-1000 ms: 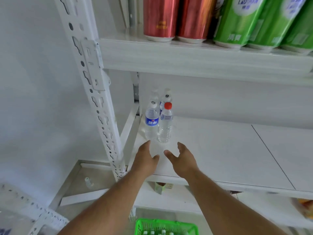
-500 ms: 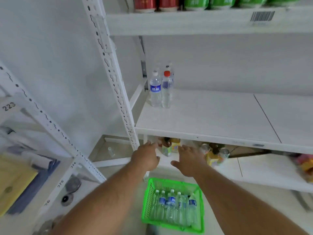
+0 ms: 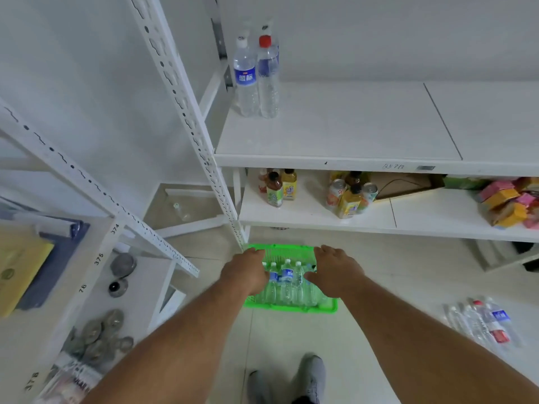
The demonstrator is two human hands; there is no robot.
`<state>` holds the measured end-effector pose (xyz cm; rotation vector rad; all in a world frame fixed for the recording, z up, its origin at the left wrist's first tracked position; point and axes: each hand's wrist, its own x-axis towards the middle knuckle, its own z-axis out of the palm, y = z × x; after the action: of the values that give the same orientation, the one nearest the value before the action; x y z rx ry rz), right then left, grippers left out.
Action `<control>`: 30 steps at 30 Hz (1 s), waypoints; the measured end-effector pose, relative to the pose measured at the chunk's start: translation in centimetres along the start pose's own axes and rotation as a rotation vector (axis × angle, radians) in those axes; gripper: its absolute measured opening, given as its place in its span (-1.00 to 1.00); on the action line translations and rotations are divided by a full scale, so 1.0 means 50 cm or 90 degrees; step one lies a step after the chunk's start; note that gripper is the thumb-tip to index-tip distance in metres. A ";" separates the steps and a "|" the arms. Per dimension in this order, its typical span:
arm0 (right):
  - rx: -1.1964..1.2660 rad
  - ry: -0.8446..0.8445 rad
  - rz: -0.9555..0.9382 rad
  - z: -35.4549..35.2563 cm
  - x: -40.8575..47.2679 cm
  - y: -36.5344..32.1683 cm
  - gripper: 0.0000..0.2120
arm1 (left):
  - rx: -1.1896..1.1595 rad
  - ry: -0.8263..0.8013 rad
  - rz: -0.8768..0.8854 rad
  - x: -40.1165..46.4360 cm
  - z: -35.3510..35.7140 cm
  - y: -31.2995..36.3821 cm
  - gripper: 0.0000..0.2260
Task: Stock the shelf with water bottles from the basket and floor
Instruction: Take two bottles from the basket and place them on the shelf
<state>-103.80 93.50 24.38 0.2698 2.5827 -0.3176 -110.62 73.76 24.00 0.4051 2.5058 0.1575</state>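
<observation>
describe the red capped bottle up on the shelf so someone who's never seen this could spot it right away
Start at the wide white shelf at the top of the view, above the shelf of juice bottles and cans. In its back left corner, by the perforated upright post, a few clear water bottles stand upright. The red-capped bottle is the front right one; the blue-labelled bottle at its left has a white cap.

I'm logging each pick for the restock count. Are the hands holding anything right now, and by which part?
Nothing is held. The left hand and right hand are open above the green basket of water bottles, with no grip on any.
</observation>
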 end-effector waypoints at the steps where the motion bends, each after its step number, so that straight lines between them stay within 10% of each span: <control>1: 0.003 -0.011 0.013 0.013 -0.003 -0.002 -0.35 | -0.012 -0.010 0.002 0.000 0.013 -0.009 -0.42; 17: 0.043 -0.108 0.083 0.148 0.021 0.023 -0.42 | -0.109 -0.130 0.007 0.078 0.146 -0.041 -0.40; 30: 0.222 -0.200 0.123 0.284 0.375 0.188 -0.29 | -0.291 -0.152 -0.142 0.352 0.328 -0.008 -0.39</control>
<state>-110.57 100.97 1.15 0.5438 2.1629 -0.6813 -115.06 79.39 1.04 -0.0415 2.1738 0.5439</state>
